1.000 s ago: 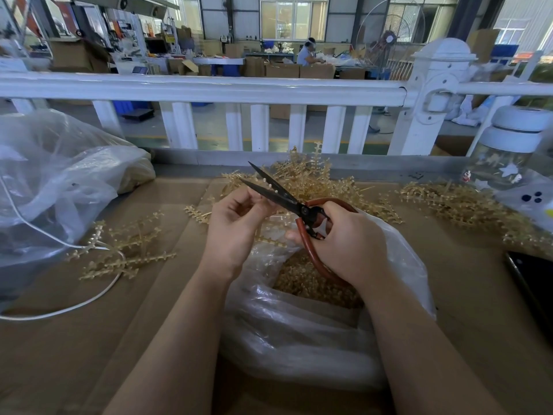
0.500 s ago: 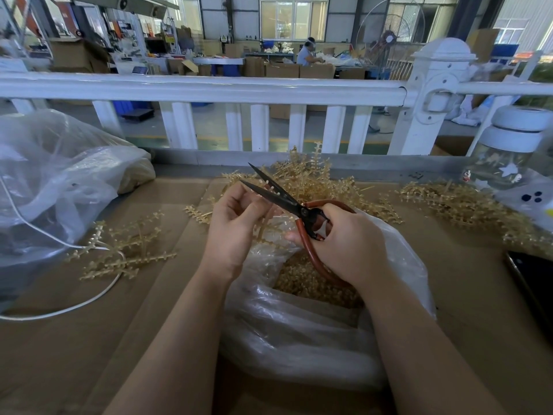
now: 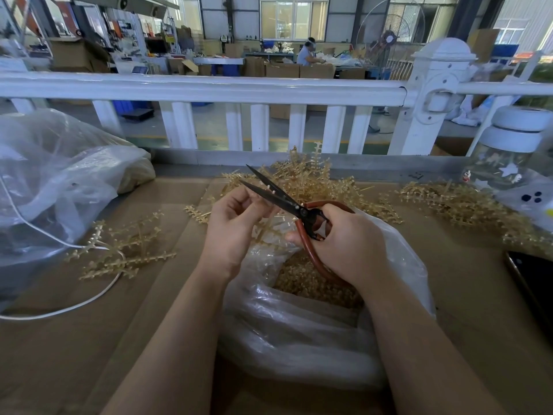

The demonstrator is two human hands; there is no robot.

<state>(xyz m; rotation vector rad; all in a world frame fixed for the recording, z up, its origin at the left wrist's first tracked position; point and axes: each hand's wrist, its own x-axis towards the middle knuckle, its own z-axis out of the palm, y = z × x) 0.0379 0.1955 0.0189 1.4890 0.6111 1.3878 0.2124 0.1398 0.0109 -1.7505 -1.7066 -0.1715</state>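
Closest to the person, an open clear plastic bag [image 3: 299, 339] of small tan bits sits on the cardboard-covered table [image 3: 74, 354]. Just above its mouth, the right hand [image 3: 347, 244] is clenched round the red handles of the scissors [image 3: 287, 202]. The blades gape around a thin tan plastic sprig [image 3: 269, 188] pinched in the left hand [image 3: 236, 226]. Behind lie a heap of sprigs [image 3: 311, 178] and a white railing [image 3: 209, 88].

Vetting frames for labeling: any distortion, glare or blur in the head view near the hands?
Head view: wide-angle bowing curves the white railing; far windows look bright, partly washed out; left hand, right hand and scissors are sharp; mild sheen on the clear bag.
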